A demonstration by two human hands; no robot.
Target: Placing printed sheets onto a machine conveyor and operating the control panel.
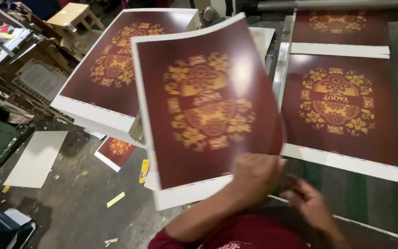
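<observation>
My left hand [254, 177] grips the lower right edge of a large printed sheet [203, 110], dark maroon with a gold ornamental design and a white margin. The sheet is lifted, curved and blurred by motion between a tall stack of the same sheets [102, 108] on the left and a matching sheet [342, 106] lying flat on the grey machine table at right. My right hand [309, 200] is lower and to the right, just below the lifted sheet's corner. It is blurred, and I cannot tell whether it touches the sheet.
Another maroon sheet [342, 27] lies farther back on the table. On the floor at left are a white board [38, 157], a small printed offcut [116, 150] and yellow paper scraps [116, 199]. A wooden stool [74, 16] and cluttered shelves stand at the upper left.
</observation>
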